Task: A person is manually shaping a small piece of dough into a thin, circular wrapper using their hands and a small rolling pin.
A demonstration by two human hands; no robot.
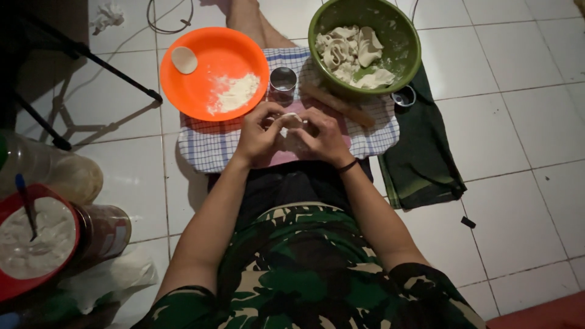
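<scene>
Pinching a small pale piece of dough (291, 123) between them, the left hand (259, 135) and right hand (325, 137) meet close together over a checked cloth (207, 149) spread on the white tiled floor (518, 73), fingers curled around the lump so that its exact shape is mostly hidden. Judging from the scene, the work looks well under way but far from finished: only one flat, round disc (184, 60) lies done on the orange plate (201, 91) beside a loose heap of flour (234, 92), while the green bowl (402, 61) holds a good many soft, folded scraps of dough waiting. A wooden rolling pin (341, 106) lies slanted on the cloth just below the bowl, and a small shiny metal ring cutter (283, 80) stands between plate and bowl. The plate looks smooth and glossy, the flour powdery, the dough matte and pliable. A red tub (9, 286) of white filling with a spoon sits well apart at the left
</scene>
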